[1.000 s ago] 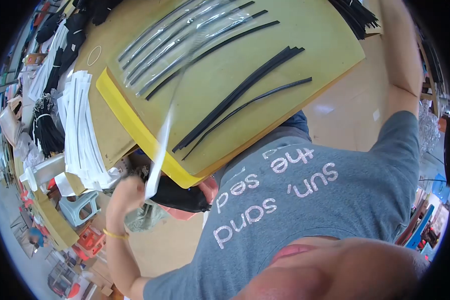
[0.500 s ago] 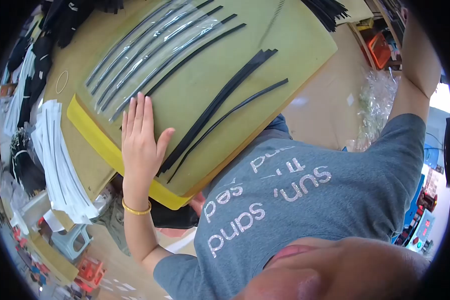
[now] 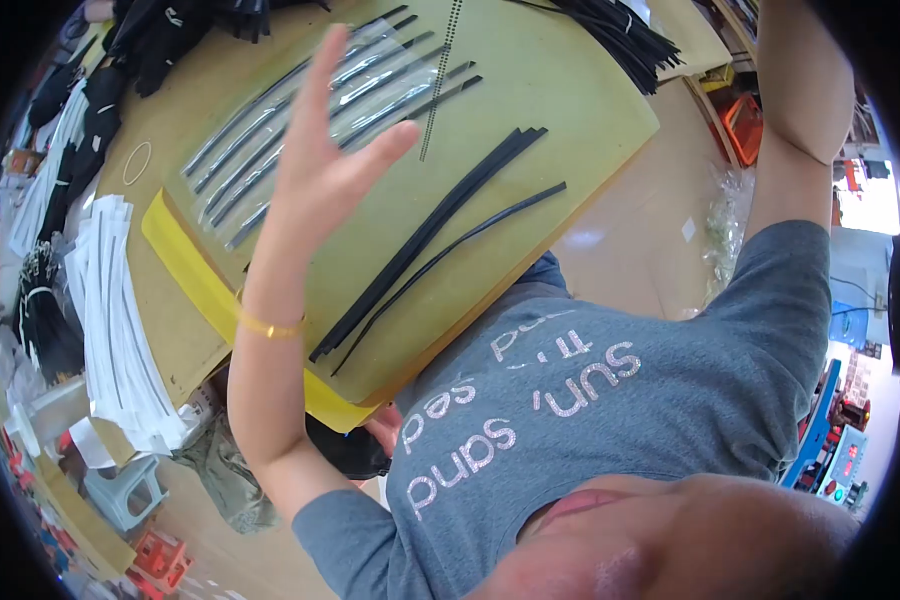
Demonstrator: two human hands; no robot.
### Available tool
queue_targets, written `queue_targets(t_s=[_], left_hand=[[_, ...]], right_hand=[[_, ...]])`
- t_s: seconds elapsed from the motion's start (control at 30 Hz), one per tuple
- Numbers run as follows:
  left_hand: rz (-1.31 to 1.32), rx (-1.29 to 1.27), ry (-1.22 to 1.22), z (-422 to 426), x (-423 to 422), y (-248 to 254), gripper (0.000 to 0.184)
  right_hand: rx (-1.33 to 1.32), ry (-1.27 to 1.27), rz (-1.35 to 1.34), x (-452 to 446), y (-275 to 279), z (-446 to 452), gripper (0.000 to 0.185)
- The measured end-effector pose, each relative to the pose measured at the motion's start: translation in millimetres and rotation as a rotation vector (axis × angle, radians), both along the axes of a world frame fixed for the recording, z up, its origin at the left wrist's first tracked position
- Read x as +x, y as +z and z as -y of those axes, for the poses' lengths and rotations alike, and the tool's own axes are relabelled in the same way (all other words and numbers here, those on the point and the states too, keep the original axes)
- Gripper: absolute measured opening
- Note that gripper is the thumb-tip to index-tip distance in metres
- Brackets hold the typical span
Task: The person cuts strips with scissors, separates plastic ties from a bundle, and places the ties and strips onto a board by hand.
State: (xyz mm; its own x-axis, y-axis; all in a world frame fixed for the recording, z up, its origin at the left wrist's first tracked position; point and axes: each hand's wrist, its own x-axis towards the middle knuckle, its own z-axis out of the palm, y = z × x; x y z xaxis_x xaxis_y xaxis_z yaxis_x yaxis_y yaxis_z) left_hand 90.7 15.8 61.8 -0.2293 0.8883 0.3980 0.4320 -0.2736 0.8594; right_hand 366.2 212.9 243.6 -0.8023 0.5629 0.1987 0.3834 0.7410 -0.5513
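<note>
My left hand is raised over the left part of the yellow-green tabletop, thumb and fingers apart and nothing in them. Beside and partly behind it lie several dark strips in a clear sleeve. A narrow dotted dark strip extends across the right side of these from the top; its upper end is out of frame. Nearer my body rest a bundle of flat black strips and a single thin black strip. My right arm reaches up past the top right edge, and its hand is out of frame.
White strips lie in a pile left of the yellow edge board. Black bundles are at the upper right, others at the far left. A pale-blue stool and a red crate stand on the floor.
The white strip in my left hand a second ago is gone from it. That hand went flat near the sleeve's lower end, then rose and moved farther over the table. The dotted strip has shifted left.
</note>
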Motion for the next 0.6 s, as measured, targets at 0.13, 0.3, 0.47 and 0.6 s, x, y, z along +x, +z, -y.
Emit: queue_targets(t_s=[0.13,0.3,0.47,0.6], left_hand=[[0.655,-0.312,-0.283,7,6,-14,0.068],[1.14,-0.34,0.005,71,-3,-26,0.04],[0.991,-0.299,0.307,126,-37,-32,0.027],[0.196,-0.259,0.681,137,-35,-11,0.015]], right_hand=[[-0.019,0.016,-0.04,-8,18,18,0.007],[-0.078,0.023,-0.072,-22,33,31,0.007],[-0.155,0.026,-0.077,-53,9,27,0.008],[-0.052,0.196,-0.11,-76,-88,-18,0.009]])
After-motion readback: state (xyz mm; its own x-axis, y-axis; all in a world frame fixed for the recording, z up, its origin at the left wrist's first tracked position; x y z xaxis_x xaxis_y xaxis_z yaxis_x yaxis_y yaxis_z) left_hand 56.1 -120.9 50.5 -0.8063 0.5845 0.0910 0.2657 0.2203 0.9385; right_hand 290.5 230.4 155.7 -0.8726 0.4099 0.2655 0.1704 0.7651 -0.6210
